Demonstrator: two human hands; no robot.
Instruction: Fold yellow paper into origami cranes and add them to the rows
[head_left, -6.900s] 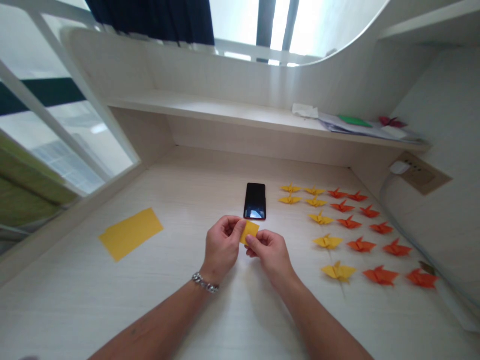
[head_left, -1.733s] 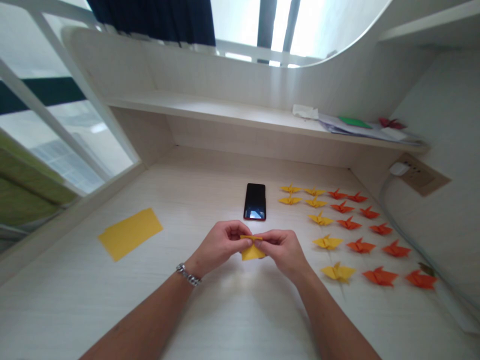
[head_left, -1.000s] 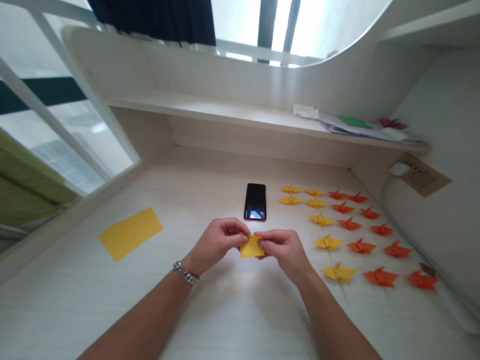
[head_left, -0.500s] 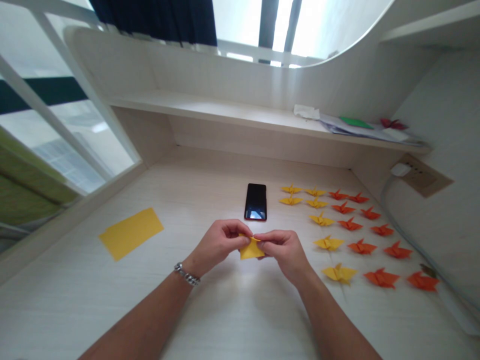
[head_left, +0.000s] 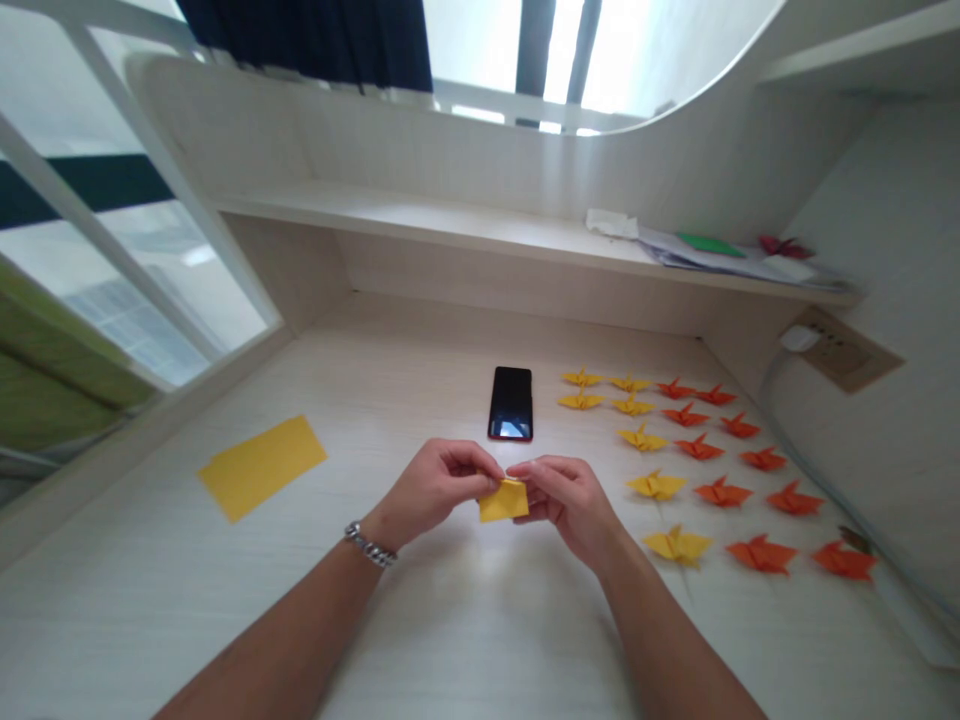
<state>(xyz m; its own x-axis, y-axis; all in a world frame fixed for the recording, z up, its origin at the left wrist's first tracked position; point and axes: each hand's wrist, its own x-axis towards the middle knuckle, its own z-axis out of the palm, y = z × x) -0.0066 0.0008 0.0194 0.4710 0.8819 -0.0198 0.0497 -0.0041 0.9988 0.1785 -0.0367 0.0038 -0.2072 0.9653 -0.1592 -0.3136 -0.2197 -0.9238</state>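
A small folded piece of yellow origami paper is held up between my hands, over the desk. My left hand pinches its upper left corner between thumb and fingers. At the right edge, my right hand has its fingers around the paper, with the thumb and index finger near the top fold; some fingertips are hidden behind it. Sheets of flat yellow paper lie to the left. Off to the right stand rows of folded paper cranes, yellow ones nearer me and orange ones beyond them.
A black phone lies flat on the desk just past my hands. Papers rest on the shelf above the back. A cable runs from the wall socket down the right side.
My right thumb has lifted off the paper's front face, so more of the yellow surface shows. The left hand keeps its pinch almost unmoved.
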